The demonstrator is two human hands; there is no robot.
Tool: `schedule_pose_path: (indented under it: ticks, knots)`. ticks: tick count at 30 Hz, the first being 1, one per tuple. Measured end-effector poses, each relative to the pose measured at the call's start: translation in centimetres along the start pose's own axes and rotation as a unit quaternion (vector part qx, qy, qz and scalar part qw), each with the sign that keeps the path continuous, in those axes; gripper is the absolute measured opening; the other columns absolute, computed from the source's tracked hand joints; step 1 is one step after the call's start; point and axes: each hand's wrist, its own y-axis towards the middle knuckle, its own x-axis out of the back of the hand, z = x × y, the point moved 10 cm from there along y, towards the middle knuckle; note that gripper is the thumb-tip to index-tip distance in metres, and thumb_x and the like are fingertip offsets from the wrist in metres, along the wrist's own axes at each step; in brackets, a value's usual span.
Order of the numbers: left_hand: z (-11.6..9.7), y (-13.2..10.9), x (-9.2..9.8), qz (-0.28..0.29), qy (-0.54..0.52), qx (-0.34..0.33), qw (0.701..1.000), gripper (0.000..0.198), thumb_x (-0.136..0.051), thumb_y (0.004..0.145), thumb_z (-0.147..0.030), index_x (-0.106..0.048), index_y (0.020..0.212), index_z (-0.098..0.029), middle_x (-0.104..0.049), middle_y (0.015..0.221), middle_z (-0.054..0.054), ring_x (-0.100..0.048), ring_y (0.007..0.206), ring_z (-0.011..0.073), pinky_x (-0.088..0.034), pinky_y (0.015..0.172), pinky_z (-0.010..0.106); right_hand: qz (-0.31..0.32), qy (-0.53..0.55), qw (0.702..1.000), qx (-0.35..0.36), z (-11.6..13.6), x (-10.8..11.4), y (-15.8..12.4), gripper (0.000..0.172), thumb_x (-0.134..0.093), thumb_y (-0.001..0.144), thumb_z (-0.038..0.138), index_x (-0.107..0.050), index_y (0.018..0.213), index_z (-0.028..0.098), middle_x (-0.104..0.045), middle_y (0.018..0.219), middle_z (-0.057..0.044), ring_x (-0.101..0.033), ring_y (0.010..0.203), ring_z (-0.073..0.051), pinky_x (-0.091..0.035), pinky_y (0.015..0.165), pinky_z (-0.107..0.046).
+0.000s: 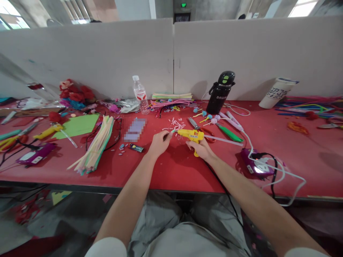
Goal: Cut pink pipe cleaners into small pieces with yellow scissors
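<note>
My right hand [202, 148] is wrapped round the handle of a yellow hot glue gun [190, 134], its nozzle pointing left. A clear glue stick [225, 140] sticks out of the gun's back. Just left of the nozzle, my left hand [160, 142] is closed in a pinch. A small pale piece [173, 131] shows at its fingertips, touching or nearly touching the nozzle; its kind is too small to make out. Behind both hands lies a scatter of short pink pieces [177, 124]. Small lilac pieces [121, 150] and a lighter-like object [136, 147] lie left of my left hand.
A bundle of pale pipe cleaners [98, 142] lies left. At the back stand a water bottle [139, 93] and a black flask [220, 93]. Pliers [197, 125], a green-handled tool [229, 133] and a purple power strip [255, 165] lie right. The gun's black cord [223, 187] runs over the table edge.
</note>
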Motion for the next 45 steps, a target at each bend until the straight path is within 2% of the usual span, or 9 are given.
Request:
schedule_pose_path:
  ticks: [8, 13, 21, 23, 28, 32, 37, 41, 45]
  knots:
    - [0.0, 0.0, 0.0, 0.001, -0.002, -0.001, 1.000, 0.038, -0.042, 0.088, -0.047, -0.053, 0.067, -0.016, -0.044, 0.058, -0.003, -0.037, 0.055, 0.0094, -0.028, 0.055, 0.023, 0.014, -0.011, 1.000, 0.002, 0.1, -0.2, -0.1, 0.018, -0.055, 0.076, 0.031, -0.062, 0.083, 0.016, -0.038, 0.047, 0.007, -0.032, 0.044, -0.009, -0.030, 0.044, -0.024]
    - [0.0, -0.1, -0.1, 0.005, 0.003, 0.002, 1.000, 0.039, -0.041, 0.088, -0.047, -0.050, 0.066, -0.016, -0.043, 0.058, -0.003, -0.037, 0.056, 0.0090, -0.027, 0.055, 0.023, 0.016, -0.005, 1.000, 0.007, 0.2, -0.3, -0.1, 0.035, -0.056, 0.075, 0.032, -0.062, 0.106, 0.015, -0.037, 0.048, 0.007, -0.029, 0.044, -0.009, -0.025, 0.042, -0.023]
    - [0.1, 0.0, -0.1, 0.007, 0.002, 0.007, 1.000, 0.037, -0.041, 0.089, -0.045, -0.049, 0.067, -0.017, -0.043, 0.058, -0.003, -0.038, 0.056, 0.0091, -0.028, 0.056, 0.023, 0.016, 0.004, 1.000, 0.020, 0.4, -0.3, 0.0, 0.040, -0.055, 0.077, 0.028, -0.061, 0.114, 0.016, -0.036, 0.049, 0.007, -0.029, 0.044, -0.009, -0.024, 0.043, -0.023]
    - [0.1, 0.0, -0.1, 0.011, 0.000, 0.007, 1.000, 0.038, -0.041, 0.089, -0.046, -0.050, 0.067, -0.017, -0.044, 0.058, -0.003, -0.039, 0.056, 0.0095, -0.029, 0.056, 0.023, 0.003, -0.018, 1.000, 0.020, 0.3, 0.0, 0.0, 0.034, -0.053, 0.077, 0.028, -0.063, 0.108, 0.016, -0.037, 0.048, 0.007, -0.030, 0.043, -0.009, -0.026, 0.043, -0.023]
    - [0.1, 0.0, 0.4, 0.001, -0.007, 0.013, 1.000, 0.041, -0.038, 0.089, -0.048, -0.050, 0.066, -0.016, -0.047, 0.058, -0.002, -0.042, 0.058, 0.0105, -0.030, 0.057, 0.024, -0.049, -0.103, 0.993, 0.004, 0.1, 2.0, 0.3, 0.016, -0.055, 0.074, 0.029, -0.064, 0.076, 0.016, -0.054, 0.056, 0.001, -0.049, 0.053, -0.013, -0.041, 0.053, -0.025]
    - [-0.1, 0.0, 0.7, -0.005, -0.015, 0.011, 1.000, 0.040, -0.039, 0.089, -0.047, -0.050, 0.065, -0.017, -0.049, 0.059, -0.001, -0.043, 0.058, 0.0106, -0.031, 0.058, 0.024, -0.095, -0.229, 0.969, 0.008, 0.2, 4.9, 0.2, 0.026, -0.056, 0.073, 0.030, -0.066, 0.092, 0.016, -0.065, 0.074, -0.002, -0.058, 0.065, -0.017, -0.047, 0.061, -0.028]
    - [0.0, 0.0, 0.8, -0.007, -0.025, 0.019, 0.999, 0.039, -0.038, 0.090, -0.046, -0.050, 0.066, -0.017, -0.049, 0.059, -0.001, -0.043, 0.058, 0.0105, -0.031, 0.058, 0.024, -0.131, -0.307, 0.942, -0.025, -0.6, 8.6, 0.2, 0.034, -0.056, 0.075, 0.036, -0.067, 0.100, 0.016, -0.066, 0.075, -0.004, -0.061, 0.067, -0.020, -0.049, 0.062, -0.031]
    - [0.0, -0.1, 0.7, -0.005, -0.030, 0.019, 0.999, 0.039, -0.039, 0.089, -0.047, -0.049, 0.065, -0.017, -0.048, 0.058, -0.001, -0.042, 0.057, 0.0106, -0.030, 0.058, 0.024, -0.121, -0.348, 0.929, -0.004, -0.2, 10.0, 0.6, 0.037, -0.060, 0.075, 0.039, -0.068, 0.102, 0.015, -0.068, 0.080, -0.006, -0.062, 0.071, -0.021, -0.050, 0.065, -0.031]
    - [0.1, -0.1, 0.8, -0.008, -0.029, 0.022, 0.999, 0.039, -0.039, 0.089, -0.047, -0.049, 0.064, -0.017, -0.048, 0.058, -0.001, -0.042, 0.057, 0.0107, -0.030, 0.057, 0.025, -0.099, -0.373, 0.922, -0.033, -1.0, 11.5, 1.2, 0.041, -0.062, 0.074, 0.043, -0.067, 0.102, 0.013, -0.068, 0.078, -0.008, -0.062, 0.062, -0.020, -0.049, 0.055, -0.029]
